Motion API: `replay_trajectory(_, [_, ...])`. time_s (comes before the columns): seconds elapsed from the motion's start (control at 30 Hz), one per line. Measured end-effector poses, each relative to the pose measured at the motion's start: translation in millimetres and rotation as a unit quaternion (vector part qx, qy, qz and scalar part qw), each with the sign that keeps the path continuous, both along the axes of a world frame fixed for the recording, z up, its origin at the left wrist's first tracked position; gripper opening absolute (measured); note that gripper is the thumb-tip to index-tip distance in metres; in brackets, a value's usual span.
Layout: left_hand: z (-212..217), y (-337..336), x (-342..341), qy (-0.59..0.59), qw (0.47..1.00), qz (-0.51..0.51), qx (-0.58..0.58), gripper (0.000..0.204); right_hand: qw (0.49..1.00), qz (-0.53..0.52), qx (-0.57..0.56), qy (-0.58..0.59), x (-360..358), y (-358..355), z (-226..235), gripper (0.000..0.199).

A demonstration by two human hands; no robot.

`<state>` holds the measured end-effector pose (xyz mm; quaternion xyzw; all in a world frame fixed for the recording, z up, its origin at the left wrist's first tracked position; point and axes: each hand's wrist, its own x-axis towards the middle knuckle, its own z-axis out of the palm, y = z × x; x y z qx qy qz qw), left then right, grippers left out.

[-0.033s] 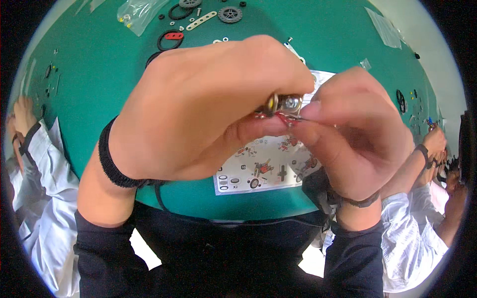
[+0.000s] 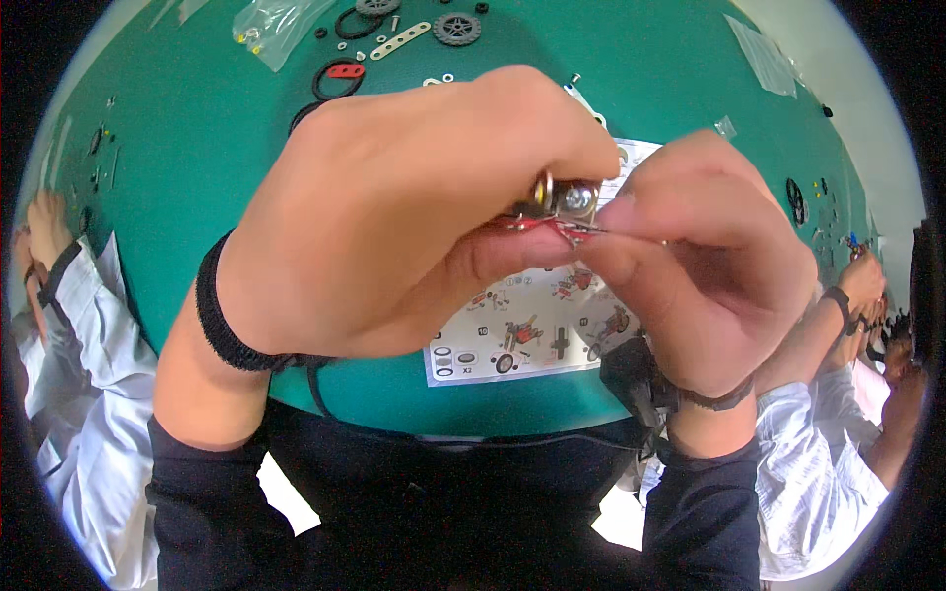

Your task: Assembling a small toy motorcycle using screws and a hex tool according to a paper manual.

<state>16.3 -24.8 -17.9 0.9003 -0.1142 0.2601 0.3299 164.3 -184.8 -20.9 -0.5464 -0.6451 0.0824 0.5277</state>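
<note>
Red and silvery metal make up the small assembly [image 2: 576, 200] clamped in the left hand's [image 2: 394, 217] grip, raised over the near part of the tabletop [image 2: 197, 197]. The right hand [image 2: 714, 261] pinches a thin dark piece [image 2: 609, 232] against its side. Fine fitting seems the step in hand; the next move probably calls for a steady left grip and small right-fingertip adjustments. Beneath, a printed sheet [image 2: 537, 347] lies by the near edge; a grey wheel [image 2: 457, 30] and pale perforated strip [image 2: 400, 41] lie toward the far edge.
</note>
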Motion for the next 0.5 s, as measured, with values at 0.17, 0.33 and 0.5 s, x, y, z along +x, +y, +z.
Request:
replay_trajectory(0.17, [-5.0, -0.2, 1.4, 0.033, 0.998, 0.037, -0.045, 0.029, 0.991, -0.021, -0.067, 0.116, -4.3, -1.3, 2.8, 0.013])
replay_trajectory(0.33, [-6.3, 0.4, 1.3, 0.081, 0.987, 0.037, -0.133, 0.028, 0.973, -0.023, -0.099, 0.208, -9.1, 1.3, 1.3, 0.007])
replay_trajectory(0.5, [-8.5, 1.9, 0.7, 0.127, 0.966, 0.029, -0.222, 0.026, 0.946, -0.028, -0.124, 0.297, -14.8, -0.3, 2.2, 0.009])
